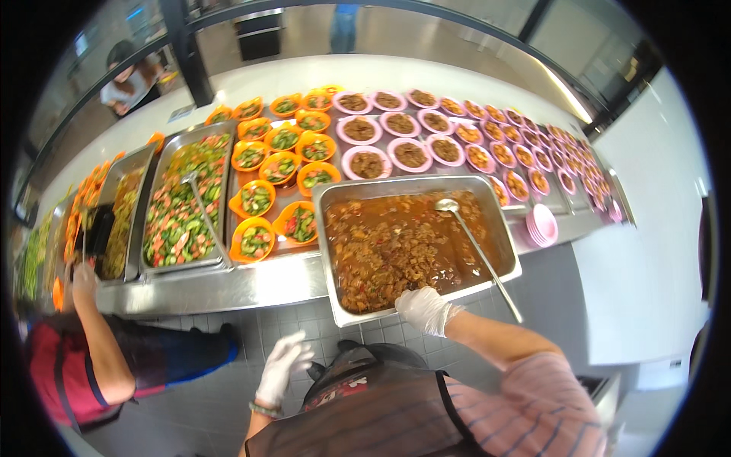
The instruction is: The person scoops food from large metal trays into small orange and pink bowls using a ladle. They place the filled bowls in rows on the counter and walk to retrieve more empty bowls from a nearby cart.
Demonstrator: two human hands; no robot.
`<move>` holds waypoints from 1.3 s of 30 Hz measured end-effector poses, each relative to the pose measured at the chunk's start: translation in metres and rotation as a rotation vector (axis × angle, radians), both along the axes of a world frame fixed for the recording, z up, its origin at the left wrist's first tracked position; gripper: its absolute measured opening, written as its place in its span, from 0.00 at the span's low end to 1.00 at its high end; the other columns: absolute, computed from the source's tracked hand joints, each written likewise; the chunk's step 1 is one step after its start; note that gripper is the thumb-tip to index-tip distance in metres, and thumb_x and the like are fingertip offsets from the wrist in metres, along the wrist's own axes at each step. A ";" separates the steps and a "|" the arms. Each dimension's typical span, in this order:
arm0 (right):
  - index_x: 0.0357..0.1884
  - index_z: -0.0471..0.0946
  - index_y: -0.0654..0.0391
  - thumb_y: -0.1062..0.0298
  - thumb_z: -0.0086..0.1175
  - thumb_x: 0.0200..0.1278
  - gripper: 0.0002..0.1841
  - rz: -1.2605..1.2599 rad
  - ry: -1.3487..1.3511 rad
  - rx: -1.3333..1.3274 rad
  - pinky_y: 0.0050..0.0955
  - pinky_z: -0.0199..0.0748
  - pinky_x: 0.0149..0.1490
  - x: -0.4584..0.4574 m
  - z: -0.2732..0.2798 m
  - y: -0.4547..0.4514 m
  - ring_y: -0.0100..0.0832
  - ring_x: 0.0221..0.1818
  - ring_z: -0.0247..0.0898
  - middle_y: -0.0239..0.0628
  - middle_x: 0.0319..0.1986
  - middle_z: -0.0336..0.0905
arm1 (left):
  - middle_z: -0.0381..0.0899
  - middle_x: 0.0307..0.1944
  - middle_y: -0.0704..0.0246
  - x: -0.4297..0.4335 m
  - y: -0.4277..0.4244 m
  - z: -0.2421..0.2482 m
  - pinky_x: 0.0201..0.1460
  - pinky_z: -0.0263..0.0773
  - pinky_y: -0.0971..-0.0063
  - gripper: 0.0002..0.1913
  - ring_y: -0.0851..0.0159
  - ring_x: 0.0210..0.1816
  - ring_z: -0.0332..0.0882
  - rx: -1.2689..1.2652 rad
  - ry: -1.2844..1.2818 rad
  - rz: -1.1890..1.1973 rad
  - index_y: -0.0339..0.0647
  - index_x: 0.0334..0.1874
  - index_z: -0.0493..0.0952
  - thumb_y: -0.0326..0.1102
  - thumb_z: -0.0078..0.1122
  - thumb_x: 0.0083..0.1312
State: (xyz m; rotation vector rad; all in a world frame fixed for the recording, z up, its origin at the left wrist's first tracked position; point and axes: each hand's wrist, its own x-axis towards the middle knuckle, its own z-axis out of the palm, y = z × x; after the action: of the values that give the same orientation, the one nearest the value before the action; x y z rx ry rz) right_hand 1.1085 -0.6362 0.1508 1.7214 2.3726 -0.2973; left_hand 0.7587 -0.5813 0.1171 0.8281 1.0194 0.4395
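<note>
A deep stainless steel pan (pixel 411 251) of meat stew in brown sauce stands before me, overhanging the counter's near edge. My right hand (pixel 425 311), in a clear disposable glove, is at the pan's near rim with its fingertips over the stew; whether it grips anything cannot be seen. A metal ladle (pixel 480 251) rests in the pan, its handle across the near right rim. My left hand (pixel 285 360), gloved too, is held in the air left of my apron, fingers bent apart, touching nothing. Pink bowls (pixel 365 163) of stewed meat stand in rows behind the pan.
Orange bowls (pixel 253 239) of cucumber salad stand left of the pan, beside a steel tray (pixel 185 200) of the same salad with a ladle. Stacked pink bowls (pixel 541 225) are at right. A co-worker (pixel 80 365) works at far left. Someone (pixel 131 83) stands beyond the glass.
</note>
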 end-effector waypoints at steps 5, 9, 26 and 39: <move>0.30 0.79 0.66 0.74 0.57 0.50 0.06 -0.134 0.012 -0.027 0.43 0.78 0.28 -0.003 0.001 -0.024 0.49 0.28 0.82 0.50 0.27 0.78 | 0.79 0.49 0.63 0.112 0.076 -0.013 0.47 0.81 0.71 0.25 0.67 0.48 0.81 0.131 0.132 -0.343 0.40 0.71 0.64 0.31 0.54 0.73; 0.30 0.79 0.63 0.74 0.55 0.52 0.05 -0.205 0.057 0.042 0.42 0.78 0.30 0.002 -0.002 -0.036 0.47 0.29 0.81 0.48 0.29 0.78 | 0.82 0.45 0.68 0.143 0.079 -0.027 0.42 0.77 0.78 0.19 0.72 0.40 0.80 0.114 0.024 -0.148 0.35 0.61 0.70 0.16 0.48 0.69; 0.35 0.77 0.61 0.74 0.52 0.58 0.05 -0.426 0.117 0.008 0.41 0.80 0.40 0.034 0.004 -0.054 0.47 0.36 0.81 0.48 0.37 0.77 | 0.80 0.52 0.67 0.187 0.066 -0.023 0.49 0.77 0.79 0.27 0.72 0.46 0.79 0.203 0.002 -0.151 0.32 0.73 0.61 0.22 0.53 0.71; 0.38 0.82 0.56 0.72 0.67 0.50 0.12 -0.128 0.669 0.301 0.41 0.77 0.43 0.001 0.003 -0.012 0.44 0.36 0.79 0.43 0.34 0.82 | 0.81 0.53 0.65 -0.040 -0.068 -0.022 0.63 0.70 0.66 0.20 0.59 0.57 0.76 0.125 0.340 0.002 0.42 0.61 0.76 0.46 0.55 0.74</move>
State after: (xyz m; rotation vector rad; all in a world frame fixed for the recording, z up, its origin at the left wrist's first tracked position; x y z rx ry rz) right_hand 1.1093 -0.6487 0.1533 2.1834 2.8811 -0.6534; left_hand 0.7191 -0.6494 0.0948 1.0365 1.3159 0.3741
